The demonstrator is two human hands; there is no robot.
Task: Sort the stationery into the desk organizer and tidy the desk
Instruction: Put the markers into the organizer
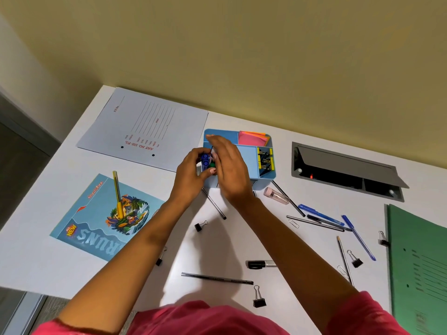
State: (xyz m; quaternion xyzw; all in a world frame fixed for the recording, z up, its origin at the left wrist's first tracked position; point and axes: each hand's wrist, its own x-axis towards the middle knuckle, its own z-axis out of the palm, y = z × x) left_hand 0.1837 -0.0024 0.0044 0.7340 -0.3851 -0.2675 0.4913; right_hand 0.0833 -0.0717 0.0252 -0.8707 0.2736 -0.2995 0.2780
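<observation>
On the head camera, the desk organizer (266, 182) stands toward the back of the white desk (48, 262). It has pink sticky notes (251, 139) in its rear compartment and yellow binder clips (265, 160) in its right one. The left hand (189, 171) curls its fingers round what look like blue pens (205, 160) at the organizer's left end. The right hand (231, 170) hovers just beside them, fingers straight, holding nothing. Loose pens (321, 215), black binder clips (259, 302) and a black marker (261, 264) lie scattered nearer the person.
</observation>
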